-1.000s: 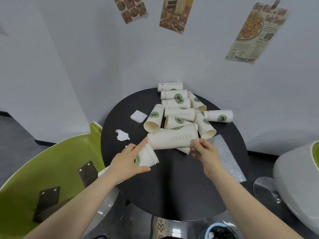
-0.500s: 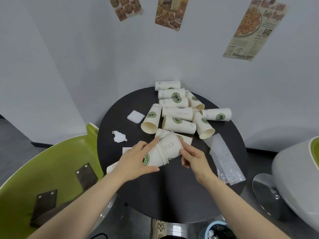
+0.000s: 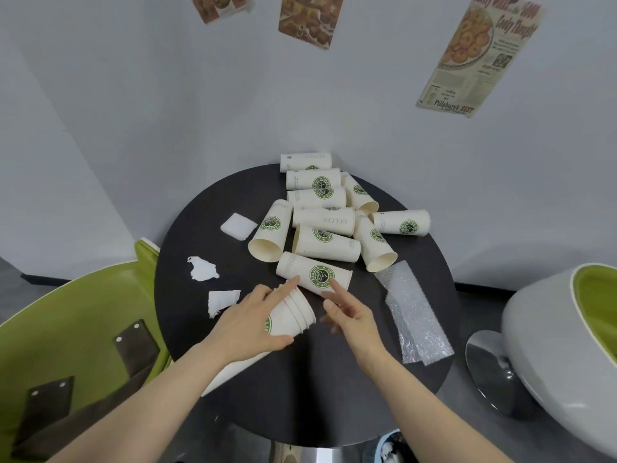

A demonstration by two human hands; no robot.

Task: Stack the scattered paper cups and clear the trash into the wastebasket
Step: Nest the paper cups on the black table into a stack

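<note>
Round black table (image 3: 334, 389) pushed into a grey corner, food posters (image 3: 477, 55) up on the wall, a green chair (image 3: 76, 329) on the left and a grey-shelled one (image 3: 551, 345) on the right. Across the back half of the table lies a jumble of loose paper cups (image 3: 324, 222), all on their sides, green logos showing, several touching or overlapping. Left hand (image 3: 247, 325) is wrapped around a nested stack of cups (image 3: 293, 312), thumb underneath, fingers over the top, the rims pointing toward the pile. Right hand (image 3: 350, 315) is just beside those rims, fingers loosely extended and gripping nothing, its forefinger lying against the nearest loose cup (image 3: 314, 274), which rests on its side directly in front of the stack. Trash sits around them: a white foam square (image 3: 238, 226) far left, two torn white paper scraps (image 3: 203, 270) nearer the left edge, and a strip of bubble wrap (image 3: 412, 312) along the right side. Down at the bottom edge, below the table rim, a blue-rimmed wastebasket (image 3: 387, 446) is partly in view
</note>
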